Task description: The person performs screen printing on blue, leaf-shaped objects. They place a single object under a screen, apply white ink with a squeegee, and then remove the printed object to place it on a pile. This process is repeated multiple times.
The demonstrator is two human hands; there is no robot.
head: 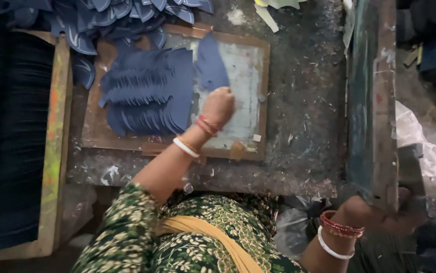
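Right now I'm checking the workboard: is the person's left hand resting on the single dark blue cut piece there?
Yes, the left hand presses on the lower end of the single blue piece lying on the framed board.

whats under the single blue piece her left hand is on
The blue piece lies on a pale, worn board, beside a fanned stack of blue pieces. The left hand presses its lower end; the board directly beneath is covered.
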